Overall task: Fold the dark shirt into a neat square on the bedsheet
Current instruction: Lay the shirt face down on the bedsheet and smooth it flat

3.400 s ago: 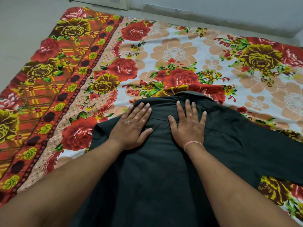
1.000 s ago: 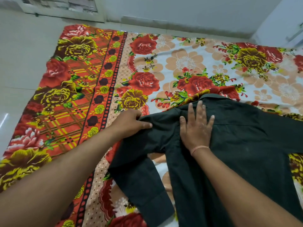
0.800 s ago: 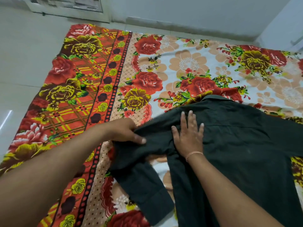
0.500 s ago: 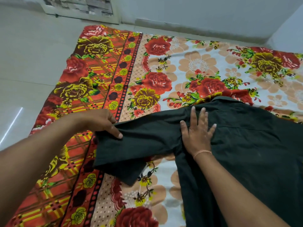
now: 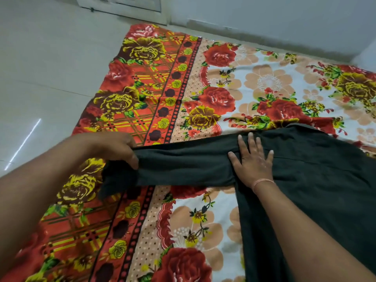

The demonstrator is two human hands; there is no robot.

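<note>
The dark shirt (image 5: 317, 180) lies back-up on the flowered bedsheet (image 5: 213, 98), its body running off the right and bottom edges of the view. Its left sleeve (image 5: 183, 165) is stretched straight out to the left across the sheet's orange border. My left hand (image 5: 120, 147) is shut on the sleeve near its cuff end, which droops below the fingers. My right hand (image 5: 252, 159) lies flat, fingers spread, pressing the shirt at the shoulder just below the collar. A thin band circles the right wrist.
Pale tiled floor (image 5: 40, 78) lies to the left of the bedsheet. A grey wall (image 5: 264, 21) runs along the sheet's far edge, with a door frame (image 5: 122, 5) at the upper left. The sheet extends beyond the shirt toward the wall.
My left hand has pulled the sleeve out to the left until it lies straight. My right hand has stayed pressed on the shoulder. The view has shifted left.
</note>
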